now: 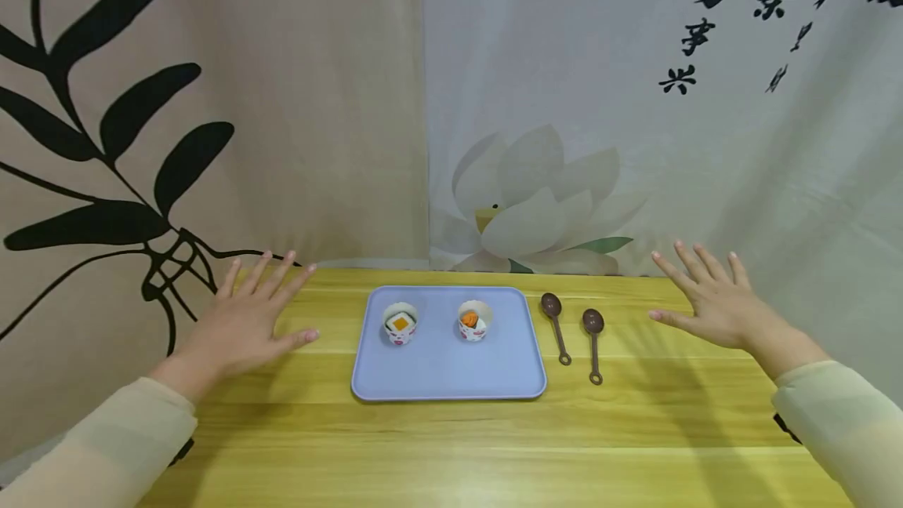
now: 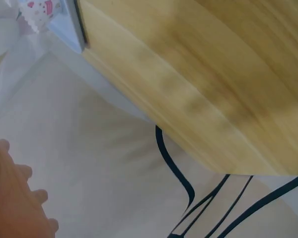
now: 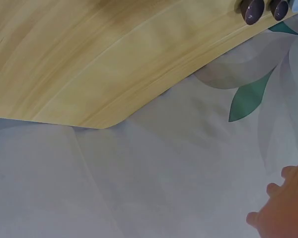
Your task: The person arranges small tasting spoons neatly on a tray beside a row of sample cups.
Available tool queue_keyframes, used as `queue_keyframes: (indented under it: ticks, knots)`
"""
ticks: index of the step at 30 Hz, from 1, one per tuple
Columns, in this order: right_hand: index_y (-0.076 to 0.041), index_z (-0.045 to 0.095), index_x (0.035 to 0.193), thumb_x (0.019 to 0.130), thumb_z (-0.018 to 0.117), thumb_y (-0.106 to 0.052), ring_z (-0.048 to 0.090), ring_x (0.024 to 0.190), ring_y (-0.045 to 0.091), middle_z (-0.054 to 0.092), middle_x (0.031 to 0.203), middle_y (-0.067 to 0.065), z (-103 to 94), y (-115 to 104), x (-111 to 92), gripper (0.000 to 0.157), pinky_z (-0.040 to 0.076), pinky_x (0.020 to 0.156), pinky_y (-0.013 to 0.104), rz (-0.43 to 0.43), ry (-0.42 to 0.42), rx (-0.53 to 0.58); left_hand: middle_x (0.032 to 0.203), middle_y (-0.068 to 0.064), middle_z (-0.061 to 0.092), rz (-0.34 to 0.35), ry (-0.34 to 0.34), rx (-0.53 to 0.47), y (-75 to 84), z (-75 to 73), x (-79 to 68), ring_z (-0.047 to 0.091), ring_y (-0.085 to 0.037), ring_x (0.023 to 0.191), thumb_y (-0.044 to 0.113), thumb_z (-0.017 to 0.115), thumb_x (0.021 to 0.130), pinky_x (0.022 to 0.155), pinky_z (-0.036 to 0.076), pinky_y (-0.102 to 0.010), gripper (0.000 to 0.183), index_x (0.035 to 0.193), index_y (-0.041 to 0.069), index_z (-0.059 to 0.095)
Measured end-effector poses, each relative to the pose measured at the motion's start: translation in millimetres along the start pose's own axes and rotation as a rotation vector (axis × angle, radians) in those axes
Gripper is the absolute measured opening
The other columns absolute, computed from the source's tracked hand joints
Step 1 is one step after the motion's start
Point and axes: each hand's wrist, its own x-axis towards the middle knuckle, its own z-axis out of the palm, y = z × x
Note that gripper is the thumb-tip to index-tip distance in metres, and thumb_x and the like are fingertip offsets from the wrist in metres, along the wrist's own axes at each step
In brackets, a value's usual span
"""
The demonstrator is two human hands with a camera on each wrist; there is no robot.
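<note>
My left hand [image 1: 248,325] is held over the table's left side with its fingers spread, and nothing is in it. On the right, my other hand [image 1: 727,308] is likewise spread and holds nothing. Between them lies a pale blue tray [image 1: 451,375]. A patterned paper cup [image 1: 400,335] on it contains a white square piece with an orange centre. Beside that stands a second patterned cup [image 1: 474,331], holding something orange. Two brown spoons lie right of the tray: the nearer-to-tray spoon [image 1: 552,306] and another spoon [image 1: 594,323], closest to my right hand.
The wooden table [image 1: 451,453] ends at a back edge against hanging cloth [image 1: 317,116] printed with leaves, a lotus and black characters. In the left wrist view the tray's corner [image 2: 72,29] shows near the table edge.
</note>
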Motion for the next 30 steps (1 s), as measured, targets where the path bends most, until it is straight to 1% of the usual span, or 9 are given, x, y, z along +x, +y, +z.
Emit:
queue_keyframes:
  ticks: [6,11,16,20,25,27,30]
  knots:
    - [-0.026,-0.003,0.162,0.095,0.051,-0.065,-0.009,0.149,0.048,-0.007,0.166,0.021,3.6,-3.6,-2.3,0.094,-0.02,0.108,0.07,0.007,-0.016,0.022,0.167,-0.015,0.006,0.004,0.01,0.016,2.5,5.6,-4.0,0.003,-0.044,0.151,0.072,0.046,0.093,0.114,-0.023,-0.055,0.093,0.163,0.021,0.012]
    - [-0.026,-0.004,0.162,0.096,0.051,-0.065,-0.008,0.149,0.048,-0.006,0.166,0.022,6.5,-7.3,-5.7,0.094,-0.02,0.108,0.07,0.011,-0.028,0.047,0.167,-0.014,0.005,0.006,0.012,0.007,4.0,11.4,-5.9,-0.001,-0.043,0.152,0.071,0.046,0.094,0.114,-0.023,-0.054,0.091,0.162,0.02,0.016]
    - [-0.025,-0.003,0.162,0.096,0.051,-0.065,-0.007,0.149,0.049,-0.006,0.166,0.022,8.9,-11.3,-6.9,0.095,-0.019,0.108,0.071,0.01,-0.018,0.055,0.167,-0.014,0.005,0.012,0.027,0.002,5.2,18.3,-7.0,0.001,-0.044,0.151,0.071,0.047,0.093,0.114,-0.023,-0.055,0.092,0.163,0.022,0.011]
    - [-0.026,-0.005,0.162,0.096,0.051,-0.064,-0.006,0.149,0.05,-0.006,0.166,0.022,11.8,-15.7,-7.0,0.095,-0.018,0.109,0.07,0.011,-0.019,0.07,0.167,-0.013,0.002,0.008,0.01,-0.017,8.0,24.8,-6.9,0.001,-0.045,0.151,0.071,0.046,0.094,0.114,-0.022,-0.057,0.092,0.163,0.022,0.011]
    - [-0.026,-0.005,0.162,0.096,0.051,-0.064,-0.004,0.148,0.051,-0.006,0.165,0.023,16.4,-23.6,-7.5,0.094,-0.017,0.11,0.07,0.011,-0.045,0.107,0.167,-0.013,-0.001,0.001,-0.016,-0.035,13.4,30.5,-7.8,-0.004,-0.042,0.151,0.07,0.046,0.095,0.115,-0.018,-0.059,0.091,0.163,0.021,0.012]
    - [-0.026,-0.004,0.162,0.096,0.051,-0.064,-0.003,0.149,0.051,-0.006,0.165,0.023,17.1,-26.7,-7.8,0.094,-0.016,0.11,0.07,0.01,-0.043,0.119,0.167,-0.013,0.0,0.002,-0.019,-0.039,15.8,31.8,-8.8,-0.006,-0.041,0.151,0.071,0.045,0.095,0.115,-0.017,-0.06,0.091,0.163,0.022,0.011]
    - [-0.026,-0.003,0.162,0.096,0.053,-0.062,-0.002,0.149,0.051,-0.004,0.165,0.024,18.0,-30.2,-8.2,0.094,-0.014,0.11,0.071,0.005,-0.031,0.132,0.167,-0.013,0.001,0.003,-0.023,-0.052,19.6,33.5,-10.5,-0.007,-0.041,0.152,0.072,0.043,0.095,0.115,-0.018,-0.059,0.091,0.163,0.022,0.01]
